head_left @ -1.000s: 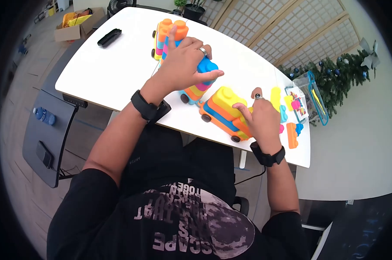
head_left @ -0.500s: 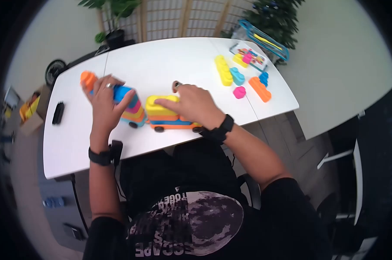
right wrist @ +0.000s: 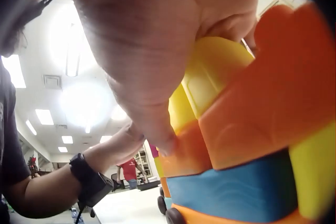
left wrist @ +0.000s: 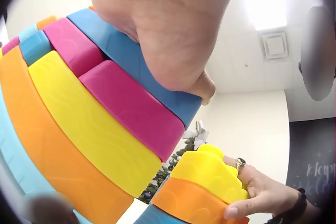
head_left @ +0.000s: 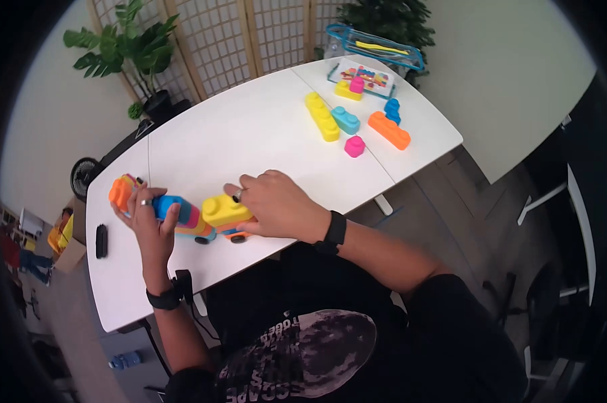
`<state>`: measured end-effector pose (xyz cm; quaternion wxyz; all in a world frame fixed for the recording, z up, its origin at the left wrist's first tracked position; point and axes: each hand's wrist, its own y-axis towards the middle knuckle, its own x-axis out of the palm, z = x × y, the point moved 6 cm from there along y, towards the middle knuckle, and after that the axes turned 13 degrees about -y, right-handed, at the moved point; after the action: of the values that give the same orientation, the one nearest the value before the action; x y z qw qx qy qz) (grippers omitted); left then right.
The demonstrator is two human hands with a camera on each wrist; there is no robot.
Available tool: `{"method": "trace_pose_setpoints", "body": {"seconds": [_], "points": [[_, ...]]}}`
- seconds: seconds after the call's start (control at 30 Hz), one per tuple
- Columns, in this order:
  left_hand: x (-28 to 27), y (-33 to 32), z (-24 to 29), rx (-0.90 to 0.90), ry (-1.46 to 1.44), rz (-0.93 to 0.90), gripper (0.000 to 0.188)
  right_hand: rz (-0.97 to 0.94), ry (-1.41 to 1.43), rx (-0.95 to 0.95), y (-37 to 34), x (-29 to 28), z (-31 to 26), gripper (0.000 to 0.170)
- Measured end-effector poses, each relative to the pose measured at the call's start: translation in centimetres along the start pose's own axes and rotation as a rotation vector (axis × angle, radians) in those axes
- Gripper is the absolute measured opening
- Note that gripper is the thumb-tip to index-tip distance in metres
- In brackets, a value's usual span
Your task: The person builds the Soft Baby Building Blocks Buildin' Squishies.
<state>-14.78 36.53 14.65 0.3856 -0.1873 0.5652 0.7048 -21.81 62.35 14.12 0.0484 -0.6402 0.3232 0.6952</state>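
A toy train of large plastic building blocks stands along the near left part of the table. My left hand [head_left: 150, 225] lies over the blue-topped middle car [head_left: 172, 207], its fingers and thumb gripping the blue top. Pink, yellow and orange layers show below it in the left wrist view. My right hand [head_left: 276, 205] holds the yellow-topped rear car [head_left: 224, 211], thumb on its near side and fingers over the far side. In the right wrist view, the thumb presses an orange block [right wrist: 189, 151] above a blue block [right wrist: 236, 188]. An orange-topped front car [head_left: 121, 192] stands at the far left.
Loose blocks lie at the back right: a long yellow one [head_left: 322, 117], a light blue one [head_left: 345, 120], a pink one [head_left: 354, 146] and an orange one [head_left: 389, 130]. A picture card [head_left: 374, 76] and clear bag [head_left: 377, 48] sit behind. A black case [head_left: 102, 241] lies left.
The head view has turned. Both hands have moved the train leftward along the table, away from the loose blocks. My right thumb has come down to the rear car's side.
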Motion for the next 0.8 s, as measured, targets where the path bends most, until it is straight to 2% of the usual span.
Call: {"method": "trace_pose_setpoints", "body": {"seconds": [0.03, 0.07, 0.17, 0.23, 0.3, 0.37, 0.43, 0.53, 0.63, 0.73, 0.8], "points": [[0.2, 0.1, 0.1, -0.006, -0.02, 0.001, 0.046, -0.028, 0.011, -0.009, 0.2, -0.1, 0.1, 0.078], [0.2, 0.2, 0.0, -0.015, -0.036, 0.004, 0.045, -0.144, 0.082, 0.028, 0.4, -0.6, 0.1, 0.087], [0.1, 0.4, -0.3, -0.036, -0.062, 0.007, 0.047, 0.253, 0.097, -0.007, -1.0, -2.5, 0.5, 0.088], [0.0, 0.3, -0.2, -0.048, -0.055, -0.003, 0.048, 0.393, 0.177, 0.076, -1.7, -4.3, 4.3, 0.068], [-0.1, 0.3, 0.0, -0.02, -0.048, 0.019, 0.051, 0.409, 0.261, 0.377, -4.1, -4.3, 11.5, 0.052], [0.0, 0.4, 0.1, -0.029, -0.044, 0.015, 0.053, 0.26, -0.09, 0.7, -8.0, -3.6, 18.4, 0.039], [0.0, 0.3, 0.1, -0.055, -0.042, -0.018, 0.056, -0.2, -0.337, 0.856, -11.4, -0.7, 22.5, 0.039], [0.0, 0.6, 0.2, -0.044, -0.038, -0.005, 0.056, -0.162, -0.17, 0.721, -13.6, 2.7, 25.3, 0.044], [0.0, 0.2, 0.2, -0.03, -0.068, 0.044, 0.053, -0.072, -0.224, 0.613, -13.7, 2.5, 24.6, 0.048], [-0.1, 0.3, 0.3, -0.044, -0.061, 0.029, 0.051, -0.258, -0.051, 0.711, -12.5, 0.6, 22.8, 0.049], [-0.1, 0.4, 0.4, -0.061, -0.068, 0.02, 0.05, -0.106, 0.142, 0.718, -12.5, -0.3, 21.7, 0.052]]}}
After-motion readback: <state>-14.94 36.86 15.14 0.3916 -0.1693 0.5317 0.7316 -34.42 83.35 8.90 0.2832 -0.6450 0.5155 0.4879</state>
